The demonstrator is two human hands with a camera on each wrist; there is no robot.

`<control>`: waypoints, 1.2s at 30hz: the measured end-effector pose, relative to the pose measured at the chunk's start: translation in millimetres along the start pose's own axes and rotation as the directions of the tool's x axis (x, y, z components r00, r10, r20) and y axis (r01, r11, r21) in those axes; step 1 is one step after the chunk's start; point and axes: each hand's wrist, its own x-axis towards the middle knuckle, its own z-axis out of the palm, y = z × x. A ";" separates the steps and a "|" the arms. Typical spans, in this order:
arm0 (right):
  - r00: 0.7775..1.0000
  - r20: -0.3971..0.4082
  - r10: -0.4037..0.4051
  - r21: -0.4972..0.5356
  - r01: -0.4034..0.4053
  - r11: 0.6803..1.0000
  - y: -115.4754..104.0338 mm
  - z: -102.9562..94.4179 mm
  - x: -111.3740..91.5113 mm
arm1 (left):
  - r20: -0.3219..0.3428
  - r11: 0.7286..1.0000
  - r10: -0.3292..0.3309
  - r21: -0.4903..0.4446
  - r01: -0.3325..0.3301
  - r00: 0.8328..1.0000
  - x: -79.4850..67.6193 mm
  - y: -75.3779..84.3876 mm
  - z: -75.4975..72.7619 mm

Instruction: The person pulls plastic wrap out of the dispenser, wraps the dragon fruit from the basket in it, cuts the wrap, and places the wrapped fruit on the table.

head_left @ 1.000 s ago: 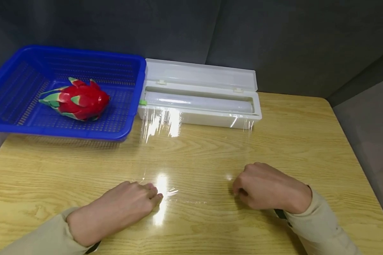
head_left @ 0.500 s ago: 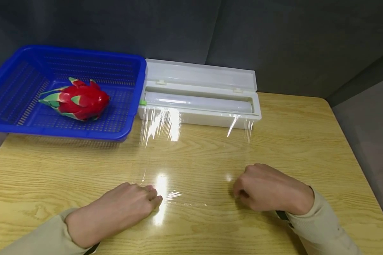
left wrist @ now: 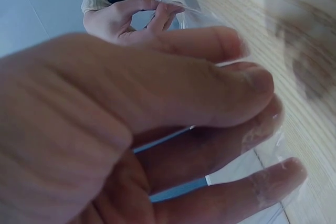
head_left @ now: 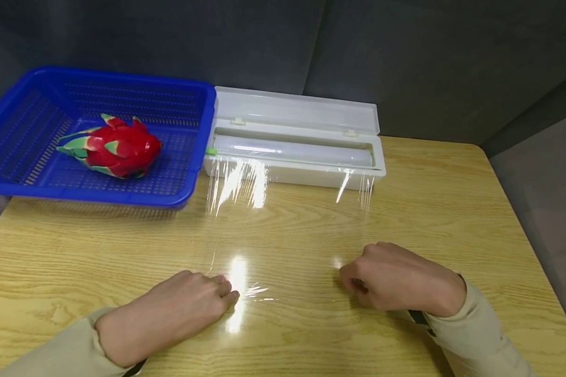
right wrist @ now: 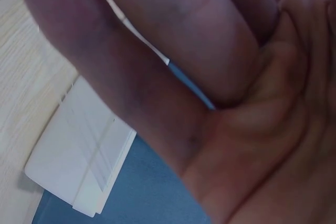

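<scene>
A clear sheet of cling film [head_left: 250,183] stretches from a white dispenser box [head_left: 302,177] toward me, above the wooden table. My left hand [head_left: 181,306] pinches the sheet's near left edge between thumb and forefinger; in the left wrist view, film clings to its other fingertips [left wrist: 289,174]. At the near right edge, my right hand [head_left: 401,277] grips the film with curled fingers. Its fingertips are hidden in the head view, but the left wrist view shows them pinching the film. Inside the box, whose lid [head_left: 297,110] is raised, lies the film roll [head_left: 292,150].
Left of the box, touching or nearly touching it, stands a blue plastic basket [head_left: 99,198] with a red dragon fruit [head_left: 127,149] in it. A green tab [head_left: 210,151] shows at the box's left end. Dark panels [head_left: 429,68] rise behind the table [head_left: 453,209].
Both hands stay almost in place with the film. My right hand has shifted very slightly left, and the glints on the film have changed shape.
</scene>
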 end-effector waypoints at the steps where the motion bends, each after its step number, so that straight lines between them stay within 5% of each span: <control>1: 1.000 0.002 -0.004 0.006 0.004 1.000 0.3 0.1 0.1 | -0.001 1.000 0.001 0.002 -0.001 1.000 -0.1 0.0 -0.1; 36: 0.998 0.055 -0.023 0.004 0.023 1.000 -0.8 6.0 5.0 | 0.029 0.998 -0.020 -0.052 0.021 0.999 -0.1 7.3 5.2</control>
